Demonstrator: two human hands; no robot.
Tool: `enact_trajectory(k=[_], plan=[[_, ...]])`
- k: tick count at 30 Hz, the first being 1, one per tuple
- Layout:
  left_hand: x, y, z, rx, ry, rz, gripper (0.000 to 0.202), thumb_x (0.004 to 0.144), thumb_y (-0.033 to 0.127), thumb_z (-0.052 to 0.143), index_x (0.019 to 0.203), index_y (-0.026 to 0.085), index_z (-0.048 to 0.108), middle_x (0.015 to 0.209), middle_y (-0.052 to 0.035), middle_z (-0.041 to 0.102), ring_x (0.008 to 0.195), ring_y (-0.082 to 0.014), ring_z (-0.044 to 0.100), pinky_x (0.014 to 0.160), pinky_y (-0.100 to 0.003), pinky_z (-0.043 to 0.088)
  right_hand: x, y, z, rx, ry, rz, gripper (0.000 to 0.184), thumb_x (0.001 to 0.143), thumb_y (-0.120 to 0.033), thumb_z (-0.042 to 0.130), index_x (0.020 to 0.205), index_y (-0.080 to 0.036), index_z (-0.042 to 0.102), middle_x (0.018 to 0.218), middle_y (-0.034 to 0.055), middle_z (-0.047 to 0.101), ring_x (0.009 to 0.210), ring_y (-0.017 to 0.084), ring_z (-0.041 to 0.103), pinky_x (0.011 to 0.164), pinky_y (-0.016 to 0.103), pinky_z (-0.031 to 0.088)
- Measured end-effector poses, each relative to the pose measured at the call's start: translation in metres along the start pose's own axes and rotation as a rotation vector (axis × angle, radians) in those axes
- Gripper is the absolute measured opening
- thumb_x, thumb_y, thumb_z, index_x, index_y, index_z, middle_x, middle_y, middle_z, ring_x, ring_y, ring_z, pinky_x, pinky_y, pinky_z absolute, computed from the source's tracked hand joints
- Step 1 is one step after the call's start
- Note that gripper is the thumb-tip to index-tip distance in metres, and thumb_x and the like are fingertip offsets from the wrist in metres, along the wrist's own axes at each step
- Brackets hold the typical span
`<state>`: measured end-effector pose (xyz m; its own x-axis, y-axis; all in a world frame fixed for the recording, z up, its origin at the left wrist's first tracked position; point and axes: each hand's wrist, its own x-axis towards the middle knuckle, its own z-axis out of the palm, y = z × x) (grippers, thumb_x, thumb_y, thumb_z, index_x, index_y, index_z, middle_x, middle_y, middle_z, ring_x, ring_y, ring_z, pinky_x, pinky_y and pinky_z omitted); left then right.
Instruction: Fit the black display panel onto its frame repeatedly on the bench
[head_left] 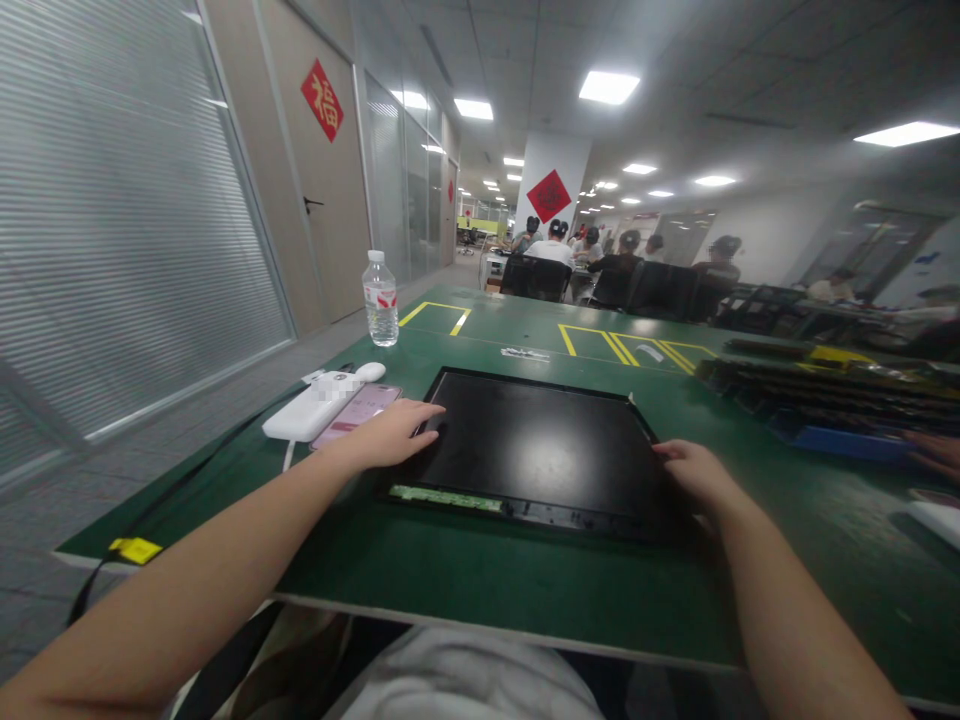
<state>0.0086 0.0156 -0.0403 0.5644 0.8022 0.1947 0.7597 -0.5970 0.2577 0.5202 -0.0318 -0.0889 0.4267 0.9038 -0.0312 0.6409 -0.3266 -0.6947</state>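
Observation:
A black flat display panel [536,445] lies face up on the green table [487,570], with a green circuit strip [442,497] along its near edge. My left hand [386,433] rests flat on the panel's left edge, fingers stretched out. My right hand [694,472] lies on the panel's right edge, fingers curled over the rim. Neither hand lifts the panel off the table.
Left of the panel lie a pink phone [358,412], a white power bank [311,405] and a small white object [370,372]. A water bottle [380,300] stands farther back. Dark stacked trays [825,390] fill the right side. Several people sit at a far table.

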Motion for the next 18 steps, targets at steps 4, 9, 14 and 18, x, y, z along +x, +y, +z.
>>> enact_trajectory(k=[4,9,14,18], plan=[[0.0029,0.0021,0.0040,0.070,0.008,-0.045,0.046,0.092,0.030,0.045,0.133,0.019,0.060,0.132,-0.0113,0.066,0.120,-0.0304,0.059,0.105,-0.043,0.042,0.0019,0.0023,0.0014,-0.004,0.010,-0.008,0.036,0.066,-0.012,0.066,0.100,-0.019,0.076,0.086,0.0084,0.074,0.080,0.022,0.068,0.069,0.028,0.051],[0.0064,0.0061,0.0045,0.102,0.010,-0.141,0.052,0.083,0.011,0.043,0.131,0.015,0.063,0.131,-0.0107,0.067,0.119,-0.0276,0.061,0.105,-0.038,0.043,0.0047,0.0045,0.0023,-0.006,0.018,0.000,0.038,0.064,-0.011,0.067,0.101,-0.018,0.076,0.085,0.0091,0.074,0.081,0.023,0.068,0.071,0.029,0.052],[0.0064,0.0092,-0.0002,0.030,0.026,-0.150,0.060,0.072,-0.001,0.041,0.122,0.018,0.069,0.127,-0.0074,0.070,0.117,-0.0246,0.063,0.102,-0.033,0.045,0.0044,0.0049,0.0021,0.005,0.020,-0.007,0.036,0.065,-0.010,0.067,0.099,-0.019,0.076,0.088,0.0091,0.074,0.081,0.023,0.068,0.069,0.028,0.051],[0.0081,0.0093,0.0006,0.043,0.036,-0.123,0.061,0.067,-0.005,0.040,0.112,0.020,0.073,0.121,-0.0060,0.072,0.114,-0.0254,0.063,0.101,-0.036,0.045,0.0038,0.0040,0.0018,0.004,0.014,0.018,0.040,0.065,-0.008,0.064,0.102,-0.019,0.075,0.089,0.0086,0.074,0.077,0.021,0.068,0.066,0.027,0.051]])
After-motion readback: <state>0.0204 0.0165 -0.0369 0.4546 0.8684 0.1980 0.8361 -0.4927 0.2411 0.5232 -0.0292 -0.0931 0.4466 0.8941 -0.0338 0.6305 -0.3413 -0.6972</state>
